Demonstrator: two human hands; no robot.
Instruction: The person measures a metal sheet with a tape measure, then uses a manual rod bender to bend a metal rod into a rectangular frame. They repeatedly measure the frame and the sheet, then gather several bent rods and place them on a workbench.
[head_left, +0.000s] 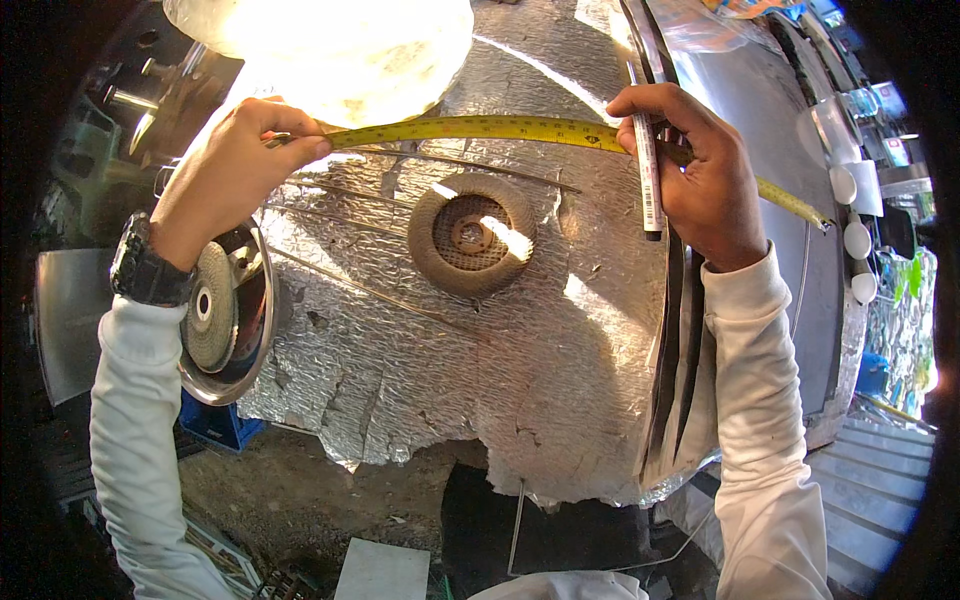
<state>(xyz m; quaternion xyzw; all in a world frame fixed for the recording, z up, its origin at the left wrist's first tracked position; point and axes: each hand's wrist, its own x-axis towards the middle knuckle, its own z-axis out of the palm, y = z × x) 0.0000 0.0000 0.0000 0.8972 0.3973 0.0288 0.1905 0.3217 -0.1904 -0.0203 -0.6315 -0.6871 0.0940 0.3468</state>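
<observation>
A yellow tape measure blade point(480, 127) stretches nearly level between my hands, above a foil-covered surface. My left hand point(235, 160) pinches the blade between thumb and fingers at the left. My right hand point(700, 165) closes on the blade further right and also holds a white marker pen point(648, 190), roughly upright. Past the right hand, the blade's loose end slants down to the right. Below the blade, a round brown wheel-like part point(428, 240) with a mesh-patterned centre lies on the foil. Several thin rods point(470, 162) lie around it.
The crinkled silver foil sheet point(560, 370) has a torn front edge. Dark folded strips point(680, 350) run along its right side. A metal bowl point(262, 340) with a disc in it stands at the left. A bright translucent piece point(400, 60) is at the back. White cups point(857, 240) sit far right.
</observation>
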